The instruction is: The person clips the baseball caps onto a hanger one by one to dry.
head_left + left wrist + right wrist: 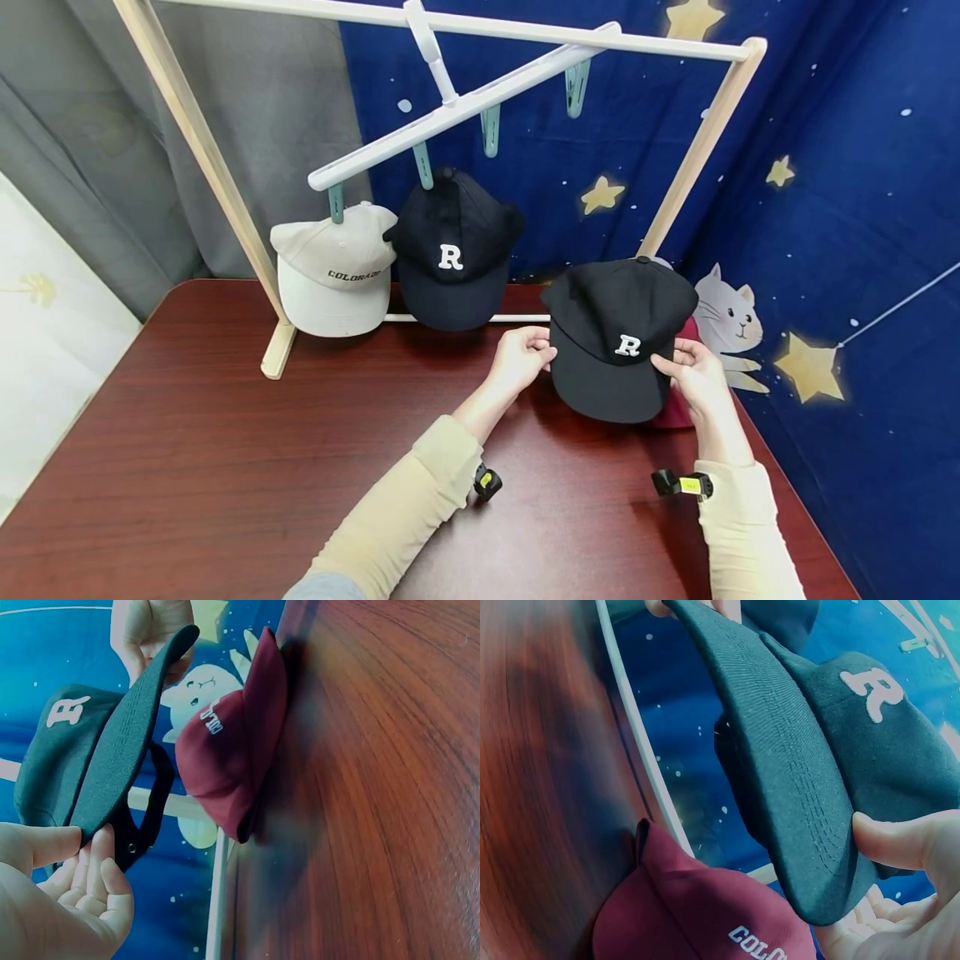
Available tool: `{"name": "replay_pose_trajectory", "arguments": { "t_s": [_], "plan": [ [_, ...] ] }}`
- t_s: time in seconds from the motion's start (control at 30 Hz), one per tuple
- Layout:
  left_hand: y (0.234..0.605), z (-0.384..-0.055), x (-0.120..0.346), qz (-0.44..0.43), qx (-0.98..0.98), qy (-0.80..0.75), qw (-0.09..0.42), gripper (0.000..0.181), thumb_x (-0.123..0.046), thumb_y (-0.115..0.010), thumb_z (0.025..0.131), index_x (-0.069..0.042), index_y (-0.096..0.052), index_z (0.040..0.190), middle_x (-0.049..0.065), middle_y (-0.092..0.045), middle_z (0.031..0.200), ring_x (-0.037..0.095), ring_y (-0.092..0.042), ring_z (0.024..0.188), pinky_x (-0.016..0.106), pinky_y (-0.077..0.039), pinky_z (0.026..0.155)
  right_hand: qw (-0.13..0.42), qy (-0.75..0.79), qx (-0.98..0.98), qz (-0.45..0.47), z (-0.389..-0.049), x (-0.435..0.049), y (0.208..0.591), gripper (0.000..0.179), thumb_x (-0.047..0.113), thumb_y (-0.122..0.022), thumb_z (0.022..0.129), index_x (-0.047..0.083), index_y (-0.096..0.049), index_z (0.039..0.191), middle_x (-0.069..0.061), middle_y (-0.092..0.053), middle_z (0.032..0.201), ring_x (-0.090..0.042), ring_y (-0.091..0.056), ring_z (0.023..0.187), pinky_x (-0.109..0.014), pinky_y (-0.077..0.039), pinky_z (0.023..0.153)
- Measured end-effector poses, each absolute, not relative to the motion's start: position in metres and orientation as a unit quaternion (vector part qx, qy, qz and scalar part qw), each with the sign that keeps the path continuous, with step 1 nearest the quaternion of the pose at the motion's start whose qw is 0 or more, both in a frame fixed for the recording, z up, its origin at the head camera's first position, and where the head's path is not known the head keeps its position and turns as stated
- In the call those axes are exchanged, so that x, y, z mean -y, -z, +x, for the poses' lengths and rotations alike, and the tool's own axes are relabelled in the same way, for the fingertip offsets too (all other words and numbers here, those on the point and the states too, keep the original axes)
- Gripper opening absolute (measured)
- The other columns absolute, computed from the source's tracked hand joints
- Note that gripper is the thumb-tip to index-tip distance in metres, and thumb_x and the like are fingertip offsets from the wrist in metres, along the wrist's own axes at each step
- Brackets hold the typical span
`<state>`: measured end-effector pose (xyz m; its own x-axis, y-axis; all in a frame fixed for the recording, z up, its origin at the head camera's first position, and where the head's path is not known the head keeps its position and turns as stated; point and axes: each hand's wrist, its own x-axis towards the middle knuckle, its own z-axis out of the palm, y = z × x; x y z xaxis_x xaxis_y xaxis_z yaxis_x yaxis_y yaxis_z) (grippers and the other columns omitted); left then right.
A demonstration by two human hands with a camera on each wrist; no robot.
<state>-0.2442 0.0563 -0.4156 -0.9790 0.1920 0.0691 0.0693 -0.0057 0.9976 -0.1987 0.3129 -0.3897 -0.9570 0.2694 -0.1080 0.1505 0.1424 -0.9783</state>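
A black cap [611, 308] with a white R on its front is held up above the table, brim toward me. My left hand [521, 360] pinches one side of it between thumb and fingers, at the brim's edge. On the other side my right hand [693, 375] grips it the same way, thumb on top near the R. Below and behind it, a dark red cap [217, 757] with white lettering lies on the table, mostly hidden in the head view. A white cap [337, 275] and a navy cap [453, 250] with an R hang from clips on the left.
A wooden rack [690, 158] stands at the table's back. From its top bar hangs a slanted white hanger [465, 107] with several green clips; one clip [491, 132] and another clip [577, 87] on the right hold nothing. A blue starry curtain [862, 208] is behind.
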Motion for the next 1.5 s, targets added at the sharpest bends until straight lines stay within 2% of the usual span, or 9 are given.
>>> {"name": "replay_pose_trajectory", "arguments": {
  "t_s": [0.1, 0.23, 0.37, 0.57, 0.73, 0.97, 1.23, 1.4, 1.5],
  "plan": [
    [0.415, -0.244, -0.053, 0.099, -0.702, -0.704, 0.042, 0.018, 0.012, -0.064, 0.082, 0.011, -0.066, 0.100, 0.014, -0.067, 0.078, 0.038, -0.062, 0.064, 0.035, -0.056, 0.062, 0.045, -0.630, 0.763, -0.134, -0.199, -0.311, 0.388, 0.040, 0.002, -0.067, 0.088, -0.002, -0.041, 0.117, 0.010, -0.058, 0.079, -0.002, -0.056, 0.065, -0.018, -0.048, 0.058],
    [0.415, -0.245, -0.048, 0.106, -0.687, -0.718, 0.045, 0.019, 0.014, -0.062, 0.082, 0.012, -0.065, 0.101, 0.016, -0.068, 0.080, 0.022, -0.061, 0.057, 0.044, -0.055, 0.068, 0.040, -0.622, 0.771, -0.132, -0.200, -0.307, 0.385, 0.038, 0.004, -0.068, 0.088, 0.002, -0.042, 0.114, 0.009, -0.057, 0.079, -0.002, -0.055, 0.065, -0.018, -0.047, 0.058],
    [0.415, -0.245, -0.043, 0.117, -0.674, -0.728, 0.047, 0.020, 0.016, -0.060, 0.083, 0.014, -0.064, 0.103, 0.018, -0.068, 0.080, 0.011, -0.057, 0.056, 0.044, -0.055, 0.068, 0.043, -0.629, 0.766, -0.123, -0.202, -0.304, 0.382, 0.037, 0.004, -0.068, 0.087, 0.003, -0.042, 0.114, 0.009, -0.057, 0.079, -0.002, -0.055, 0.065, -0.018, -0.046, 0.058],
    [0.411, -0.246, -0.038, 0.124, -0.679, -0.722, 0.051, 0.022, 0.015, -0.060, 0.083, 0.014, -0.063, 0.105, 0.017, -0.067, 0.079, 0.021, -0.059, 0.059, 0.030, -0.054, 0.062, 0.049, -0.642, 0.759, -0.099, -0.205, -0.300, 0.382, 0.037, -0.001, -0.065, 0.088, -0.001, -0.041, 0.116, 0.009, -0.059, 0.079, -0.002, -0.057, 0.065, -0.018, -0.048, 0.057],
    [0.406, -0.246, -0.033, 0.138, -0.676, -0.722, 0.053, 0.024, 0.017, -0.058, 0.083, 0.013, -0.063, 0.106, 0.017, -0.067, 0.079, 0.014, -0.056, 0.058, 0.041, -0.055, 0.068, 0.049, -0.658, 0.746, -0.085, -0.206, -0.296, 0.381, 0.035, -0.003, -0.064, 0.088, -0.002, -0.041, 0.114, 0.009, -0.060, 0.077, -0.003, -0.058, 0.063, -0.018, -0.050, 0.056],
    [0.398, -0.244, -0.024, 0.152, -0.686, -0.710, 0.053, 0.024, 0.016, -0.058, 0.083, 0.011, -0.063, 0.106, 0.013, -0.066, 0.075, 0.044, -0.056, 0.068, 0.025, -0.051, 0.059, 0.045, -0.667, 0.740, -0.068, -0.210, -0.290, 0.376, 0.032, -0.005, -0.062, 0.089, 0.001, -0.041, 0.112, 0.008, -0.062, 0.075, -0.004, -0.058, 0.060, -0.018, -0.049, 0.054],
    [0.391, -0.245, -0.015, 0.136, -0.698, -0.701, 0.054, 0.024, 0.014, -0.060, 0.084, 0.012, -0.060, 0.108, 0.012, -0.066, 0.076, 0.018, -0.057, 0.056, 0.023, -0.049, 0.059, 0.050, -0.677, 0.732, -0.052, -0.213, -0.282, 0.370, 0.034, -0.002, -0.065, 0.088, 0.005, -0.041, 0.111, 0.006, -0.063, 0.076, -0.005, -0.060, 0.063, -0.018, -0.049, 0.057],
    [0.391, -0.245, -0.009, 0.137, -0.695, -0.704, 0.052, 0.023, 0.015, -0.060, 0.084, 0.011, -0.060, 0.106, 0.012, -0.066, 0.077, 0.037, -0.059, 0.064, 0.022, -0.049, 0.058, 0.043, -0.691, 0.721, -0.043, -0.215, -0.277, 0.370, 0.036, 0.000, -0.067, 0.087, 0.010, -0.042, 0.111, 0.002, -0.064, 0.079, -0.007, -0.062, 0.065, -0.020, -0.052, 0.061],
    [0.389, -0.244, -0.004, 0.135, -0.696, -0.703, 0.053, 0.022, 0.014, -0.060, 0.084, 0.010, -0.060, 0.105, 0.011, -0.066, 0.077, 0.034, -0.059, 0.063, 0.025, -0.050, 0.060, 0.039, -0.700, 0.713, -0.037, -0.216, -0.274, 0.369, 0.036, -0.001, -0.066, 0.088, 0.011, -0.041, 0.111, 0.001, -0.063, 0.077, -0.008, -0.062, 0.065, -0.020, -0.052, 0.062]
  ]
}}
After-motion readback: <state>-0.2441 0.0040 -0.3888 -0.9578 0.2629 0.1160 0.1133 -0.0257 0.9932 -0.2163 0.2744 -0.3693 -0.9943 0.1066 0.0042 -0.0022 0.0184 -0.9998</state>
